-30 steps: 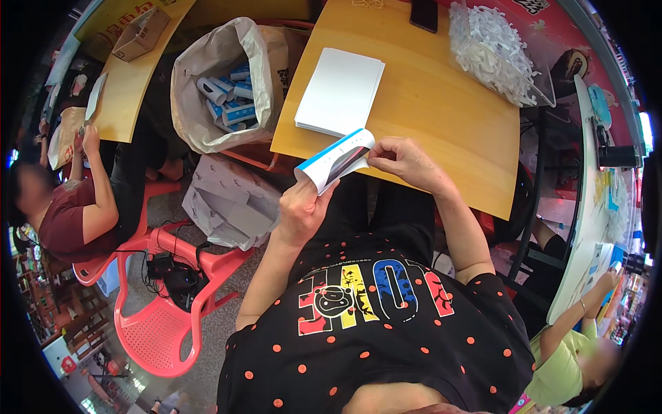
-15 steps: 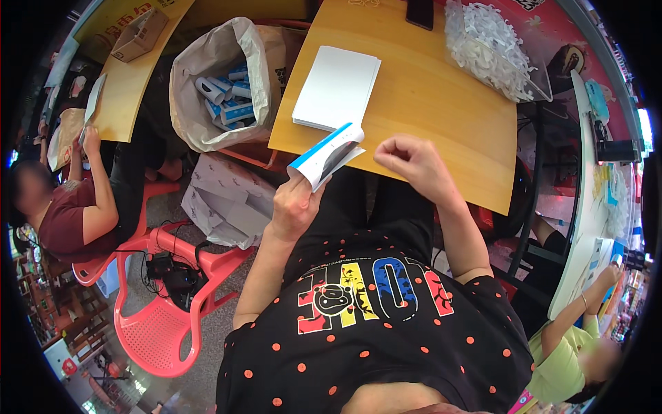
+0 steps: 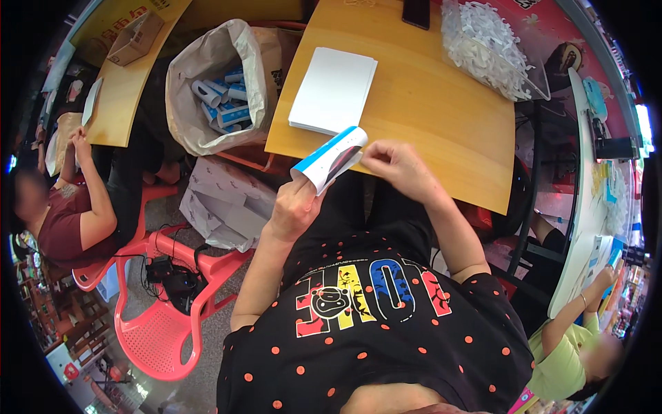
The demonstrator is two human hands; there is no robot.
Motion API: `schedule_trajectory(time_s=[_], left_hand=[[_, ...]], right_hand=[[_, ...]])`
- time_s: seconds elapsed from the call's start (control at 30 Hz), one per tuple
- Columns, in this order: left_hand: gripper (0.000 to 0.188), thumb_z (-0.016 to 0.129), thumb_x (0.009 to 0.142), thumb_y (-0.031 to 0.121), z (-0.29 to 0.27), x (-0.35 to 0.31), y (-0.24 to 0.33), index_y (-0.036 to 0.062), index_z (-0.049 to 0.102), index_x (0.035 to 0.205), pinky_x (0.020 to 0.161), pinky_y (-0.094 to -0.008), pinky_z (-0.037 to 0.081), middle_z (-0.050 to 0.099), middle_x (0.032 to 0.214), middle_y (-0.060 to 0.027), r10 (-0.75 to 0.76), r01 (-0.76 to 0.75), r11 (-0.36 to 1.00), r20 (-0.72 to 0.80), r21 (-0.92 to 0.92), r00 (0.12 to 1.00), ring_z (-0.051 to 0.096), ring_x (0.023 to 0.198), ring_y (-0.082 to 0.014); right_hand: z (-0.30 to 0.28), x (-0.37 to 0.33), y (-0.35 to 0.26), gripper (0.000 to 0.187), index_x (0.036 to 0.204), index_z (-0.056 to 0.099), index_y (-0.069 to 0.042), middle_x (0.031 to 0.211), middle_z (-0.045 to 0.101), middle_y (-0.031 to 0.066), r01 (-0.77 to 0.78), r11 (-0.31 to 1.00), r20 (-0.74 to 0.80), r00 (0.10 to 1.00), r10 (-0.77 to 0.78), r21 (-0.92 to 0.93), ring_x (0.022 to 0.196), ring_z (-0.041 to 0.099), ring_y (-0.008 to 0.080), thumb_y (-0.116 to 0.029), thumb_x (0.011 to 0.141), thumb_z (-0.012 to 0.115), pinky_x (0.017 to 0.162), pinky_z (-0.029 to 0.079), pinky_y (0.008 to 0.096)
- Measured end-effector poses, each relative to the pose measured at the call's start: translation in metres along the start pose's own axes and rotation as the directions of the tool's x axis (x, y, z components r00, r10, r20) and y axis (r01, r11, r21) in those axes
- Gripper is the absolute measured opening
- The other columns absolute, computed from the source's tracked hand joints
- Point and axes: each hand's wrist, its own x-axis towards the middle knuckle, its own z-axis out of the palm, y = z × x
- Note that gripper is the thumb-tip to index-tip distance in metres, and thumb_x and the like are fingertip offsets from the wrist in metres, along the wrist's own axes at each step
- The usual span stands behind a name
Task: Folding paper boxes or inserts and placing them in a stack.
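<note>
My left hand is closed around the lower end of a curled sheet of printed paper, white with a blue strip and a dark patch inside the curl. At the sheet's right edge, my right hand has its fingers drawn together, the fingertips close against the loose edge. Whether they hold anything is too small to make out. Just beyond the curled sheet, a stack of white sheets lies on the wooden table.
Left of the table stands a large pale sack holding several blue-and-white paper rolls. A clear bin of white plastic pieces and a phone sit farther back. A red chair is at left. Two other people sit left and right.
My right hand has moved left, from a gap beside the curled sheet to its edge. The left hand keeps its hold, with the sheet shifted only slightly.
</note>
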Motion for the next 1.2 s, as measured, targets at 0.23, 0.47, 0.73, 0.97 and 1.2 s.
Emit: schedule_trajectory(time_s=[0.23, 0.47, 0.73, 0.97, 1.2], left_hand=[[0.029, 0.068, 0.069, -0.004, 0.011, 0.004, -0.018, -0.0035, 0.062, 0.098, 0.054, -0.0362, 0.050, 0.062, 0.078, -0.0141, 0.119, -0.120, 0.993, 0.026, 0.021, 0.993, 0.062, 0.064, -0.0294], [0.020, 0.058, 0.090, 0.006, 0.009, 0.016, 0.008, -0.0085, 0.062, 0.104, 0.068, -0.0310, 0.056, 0.068, 0.092, -0.0173, -0.567, 0.410, 0.519, 0.057, -0.750, 0.821, 0.069, 0.082, -0.0219], [0.022, 0.054, 0.092, 0.010, 0.007, 0.020, 0.002, -0.0099, 0.061, 0.099, 0.066, -0.0336, 0.059, 0.067, 0.089, -0.0214, -0.701, 0.346, -0.037, 0.271, -0.938, 0.660, 0.070, 0.075, -0.0271], [0.023, 0.054, 0.091, 0.011, 0.014, 0.025, -0.001, -0.0098, 0.061, 0.098, 0.065, -0.0325, 0.059, 0.067, 0.088, -0.0212, -0.766, 0.346, -0.044, 0.254, -0.937, 0.590, 0.070, 0.073, -0.0263], [0.022, 0.055, 0.090, 0.010, 0.021, 0.030, 0.005, -0.0082, 0.060, 0.101, 0.064, -0.0314, 0.060, 0.067, 0.088, -0.0199, -0.749, 0.383, 0.047, 0.221, -0.923, 0.624, 0.070, 0.072, -0.0259]], right_hand=[[-0.008, -0.046, -0.088, 0.012, 0.084, 0.062, 0.000, 0.075, 0.058, 0.0073, 0.284, 0.952, 0.329, 0.893, -0.307, 0.118, 0.068, 0.057, 0.0168, -0.011, 0.081, 0.065, 0.064, 0.046, 0.0287], [-0.186, -0.003, -0.086, 0.016, 0.090, 0.063, -0.002, 0.079, 0.059, -0.0025, 0.372, 0.913, -0.226, 0.916, -0.333, 0.165, 0.067, 0.050, 0.0035, -0.016, 0.083, 0.061, 0.058, 0.038, 0.0174], [-0.335, 0.077, 0.031, 0.034, 0.106, 0.064, -0.001, 0.097, 0.067, 0.0111, -0.279, 0.438, -0.517, 0.387, -0.763, -0.855, 0.082, 0.064, 0.0254, -0.021, 0.078, 0.068, 0.077, 0.048, 0.0318], [-0.067, 0.013, -0.017, 0.004, 0.085, 0.066, -0.002, 0.080, 0.063, 0.0008, 0.391, 0.909, -0.471, 0.781, -0.411, -0.145, 0.074, 0.054, 0.0060, -0.005, 0.083, 0.066, 0.066, 0.042, 0.0198], [0.007, 0.007, -0.005, 0.008, 0.081, 0.065, -0.002, 0.071, 0.060, -0.0021, 0.260, 0.942, -0.453, 0.880, -0.141, 0.212, 0.064, 0.049, 0.0027, -0.006, 0.079, 0.071, 0.060, 0.039, 0.0193]])
